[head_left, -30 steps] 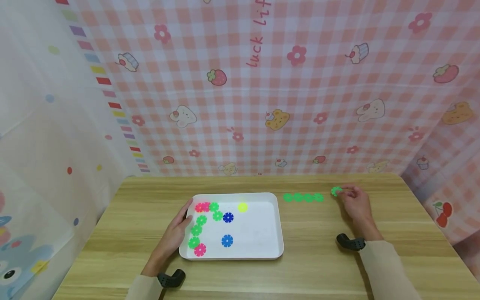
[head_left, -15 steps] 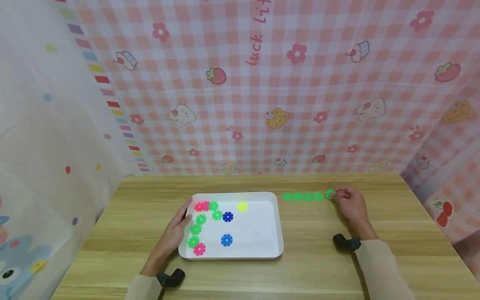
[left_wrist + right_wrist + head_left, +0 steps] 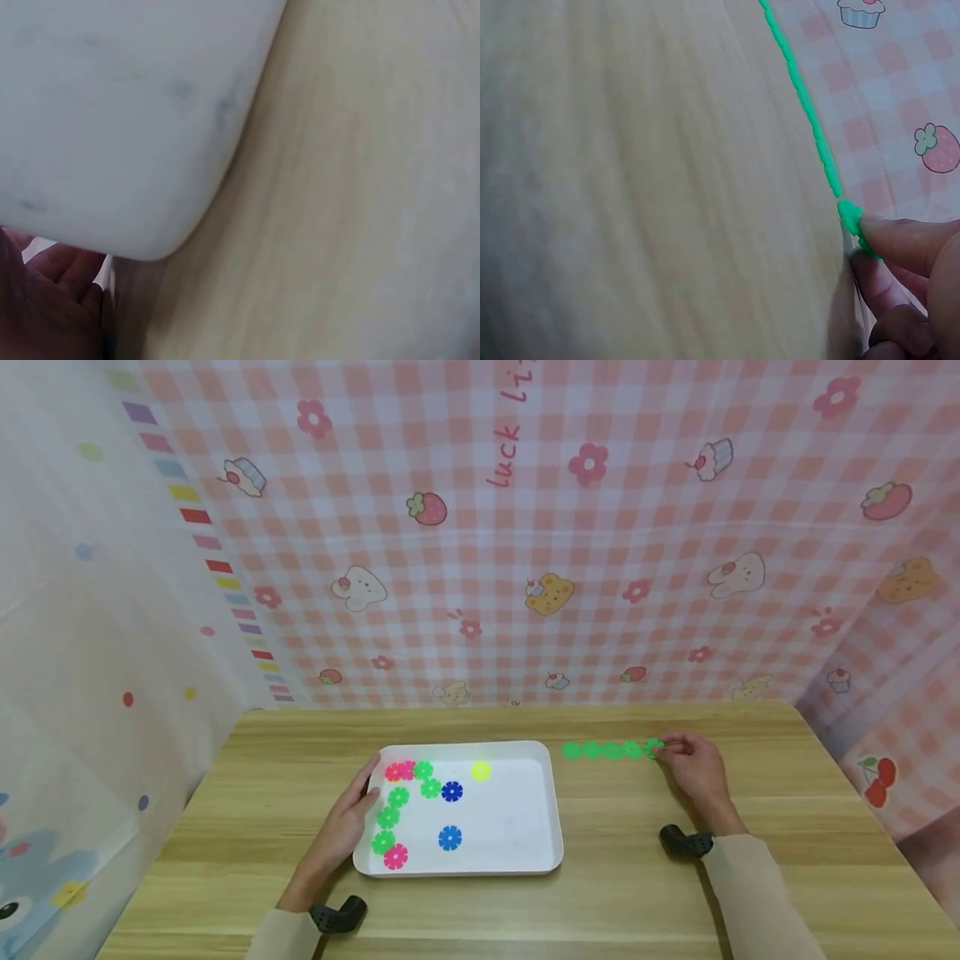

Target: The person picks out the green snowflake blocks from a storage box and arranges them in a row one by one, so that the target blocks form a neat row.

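Note:
My left hand (image 3: 341,828) holds the left side of a white tray (image 3: 510,831), its thumb at the rim. In the left wrist view, its fingers (image 3: 64,266) are partly hidden by the tray. To the tray's right, my right hand (image 3: 697,768) pinches a green notched plastic disc (image 3: 652,748) between thumb and fingertips. That disc is at the right end of a row of several green discs (image 3: 602,750) lying flat. In the right wrist view, the pinched disc (image 3: 850,215) tilts slightly, close to the row's end; whether they touch is unclear.
Inside the tray lie several green discs (image 3: 388,817), pink ones (image 3: 396,857), a yellow disc (image 3: 481,771), a dark blue disc (image 3: 452,791) and a lighter blue disc (image 3: 450,837). The wooden table (image 3: 615,902) meets a checked pink cloth (image 3: 480,543) behind.
My right hand has moved left with the green disc, from a gap away to the end of the row. The left hand stays at the tray.

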`<state>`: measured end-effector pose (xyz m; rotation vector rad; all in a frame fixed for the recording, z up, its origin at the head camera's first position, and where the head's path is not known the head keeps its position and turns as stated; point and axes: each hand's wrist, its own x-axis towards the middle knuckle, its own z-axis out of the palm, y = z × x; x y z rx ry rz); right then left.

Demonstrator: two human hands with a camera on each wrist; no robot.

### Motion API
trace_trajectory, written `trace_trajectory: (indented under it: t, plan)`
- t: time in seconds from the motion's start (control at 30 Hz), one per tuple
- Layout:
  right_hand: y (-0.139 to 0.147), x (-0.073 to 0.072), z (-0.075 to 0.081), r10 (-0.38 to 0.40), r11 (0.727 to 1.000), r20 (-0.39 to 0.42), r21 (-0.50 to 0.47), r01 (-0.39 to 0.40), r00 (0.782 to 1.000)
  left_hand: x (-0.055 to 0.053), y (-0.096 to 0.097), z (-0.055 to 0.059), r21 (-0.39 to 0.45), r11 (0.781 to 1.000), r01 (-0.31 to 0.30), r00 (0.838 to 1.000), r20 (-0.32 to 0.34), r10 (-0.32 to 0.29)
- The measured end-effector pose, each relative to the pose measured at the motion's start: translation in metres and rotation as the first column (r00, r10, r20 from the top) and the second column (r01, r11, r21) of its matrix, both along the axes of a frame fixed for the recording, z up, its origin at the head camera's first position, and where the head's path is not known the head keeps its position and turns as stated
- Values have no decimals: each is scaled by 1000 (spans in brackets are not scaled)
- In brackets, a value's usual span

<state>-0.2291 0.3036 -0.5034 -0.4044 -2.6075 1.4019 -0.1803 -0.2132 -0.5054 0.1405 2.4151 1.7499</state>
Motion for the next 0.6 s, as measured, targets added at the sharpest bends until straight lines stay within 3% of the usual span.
trace_trajectory:
  t: [0.6]
  plan:
    - [-3,3,2,1,1000,-12,26,0,1000,2,2,4,1,1000,10,1000,-6,-10]
